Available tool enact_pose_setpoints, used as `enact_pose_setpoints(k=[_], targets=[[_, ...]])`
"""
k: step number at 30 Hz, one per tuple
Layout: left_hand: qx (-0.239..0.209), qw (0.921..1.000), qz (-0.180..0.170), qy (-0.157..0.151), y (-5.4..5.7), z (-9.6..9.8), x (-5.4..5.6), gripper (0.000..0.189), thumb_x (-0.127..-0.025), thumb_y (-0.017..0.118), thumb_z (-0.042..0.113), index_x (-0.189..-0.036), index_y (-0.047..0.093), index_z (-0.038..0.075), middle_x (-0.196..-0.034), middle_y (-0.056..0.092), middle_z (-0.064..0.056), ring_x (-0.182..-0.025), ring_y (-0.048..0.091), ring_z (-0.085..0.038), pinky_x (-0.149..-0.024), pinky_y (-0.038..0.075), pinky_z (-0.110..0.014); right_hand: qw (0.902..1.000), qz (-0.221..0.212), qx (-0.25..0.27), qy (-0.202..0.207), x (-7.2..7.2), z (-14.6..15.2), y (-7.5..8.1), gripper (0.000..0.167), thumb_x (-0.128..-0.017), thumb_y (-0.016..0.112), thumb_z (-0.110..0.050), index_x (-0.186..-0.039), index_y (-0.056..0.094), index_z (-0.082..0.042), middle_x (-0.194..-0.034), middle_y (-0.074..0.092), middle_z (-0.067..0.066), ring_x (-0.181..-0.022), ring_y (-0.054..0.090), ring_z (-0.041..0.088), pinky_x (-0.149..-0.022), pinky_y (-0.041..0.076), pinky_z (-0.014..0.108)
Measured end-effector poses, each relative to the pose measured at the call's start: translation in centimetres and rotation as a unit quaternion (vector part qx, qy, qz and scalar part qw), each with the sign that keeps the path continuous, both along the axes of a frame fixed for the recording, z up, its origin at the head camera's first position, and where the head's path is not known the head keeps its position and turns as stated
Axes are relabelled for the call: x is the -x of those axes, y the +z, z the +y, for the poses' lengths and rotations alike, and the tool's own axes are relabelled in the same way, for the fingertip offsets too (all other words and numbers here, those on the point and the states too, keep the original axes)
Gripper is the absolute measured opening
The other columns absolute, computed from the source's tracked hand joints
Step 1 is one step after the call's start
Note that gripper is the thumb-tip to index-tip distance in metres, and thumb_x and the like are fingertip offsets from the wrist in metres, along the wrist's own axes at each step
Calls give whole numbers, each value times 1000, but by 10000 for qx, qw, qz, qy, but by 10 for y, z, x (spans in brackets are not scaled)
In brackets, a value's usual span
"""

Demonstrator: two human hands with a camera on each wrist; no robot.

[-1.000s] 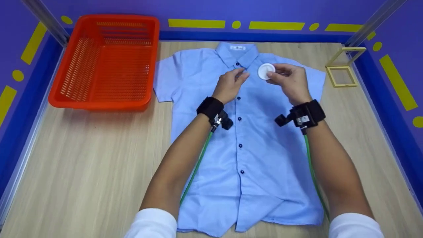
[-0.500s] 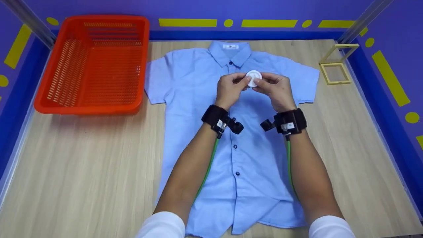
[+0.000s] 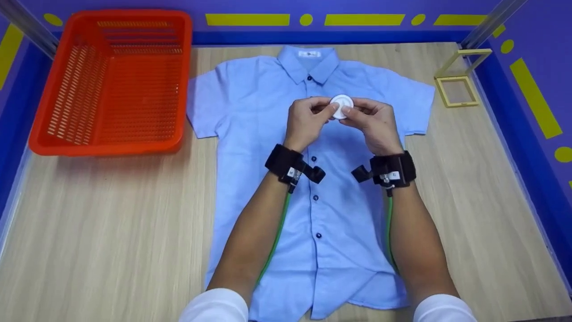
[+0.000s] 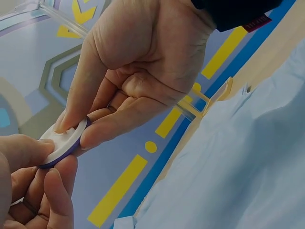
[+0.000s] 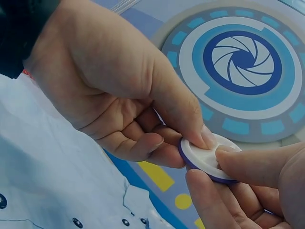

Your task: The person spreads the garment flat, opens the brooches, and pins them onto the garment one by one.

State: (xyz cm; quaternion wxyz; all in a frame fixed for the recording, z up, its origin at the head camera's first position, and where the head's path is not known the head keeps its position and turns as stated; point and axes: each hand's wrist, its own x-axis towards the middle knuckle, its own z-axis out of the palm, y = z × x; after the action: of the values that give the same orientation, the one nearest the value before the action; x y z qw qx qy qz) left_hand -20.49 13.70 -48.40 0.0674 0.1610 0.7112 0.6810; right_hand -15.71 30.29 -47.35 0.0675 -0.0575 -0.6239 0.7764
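Both hands hold a small round white disc over the upper chest of a blue short-sleeved shirt. My left hand pinches its left side, my right hand its right side. Both thumbs press on the white face while the fingers lie behind it. In the left wrist view the disc shows a purple edge and a small raised part beside the thumb. Its far face is hidden. The shirt lies face up, its collar away from me and its dark buttons fastened down the front.
A red plastic basket stands at the left back of the wooden table. At the right back, a small yellow hinged frame stands open. Blue-purple walls with yellow marks enclose the table. Green cables run along both forearms.
One second ago only the right hand held the disc, while the left was over the button line near the collar. The disc moved left and the left hand took hold of it too.
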Motion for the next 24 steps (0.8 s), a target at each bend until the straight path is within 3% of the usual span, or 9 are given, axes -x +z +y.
enact_pose_setpoints(k=[12,24], targets=[[187,9995,263,-35,0,2,-2,23,-94,73,20,-108,77,2,-87,75,-2,-72,68,-11,-68,55,-26,9996,-178,186,-97,-1,2,-2,26,-86,78,1,-106,70,15,-92,72,19,-77,72,24,-72,59,32],[320,9993,194,76,3,2,-2,21,-93,74,19,-105,78,2,-85,75,-2,-74,68,-11,-68,54,-25,9986,-332,411,76,0,5,-3,27,-84,78,3,-107,71,14,-92,73,20,-81,72,26,-73,59,33]])
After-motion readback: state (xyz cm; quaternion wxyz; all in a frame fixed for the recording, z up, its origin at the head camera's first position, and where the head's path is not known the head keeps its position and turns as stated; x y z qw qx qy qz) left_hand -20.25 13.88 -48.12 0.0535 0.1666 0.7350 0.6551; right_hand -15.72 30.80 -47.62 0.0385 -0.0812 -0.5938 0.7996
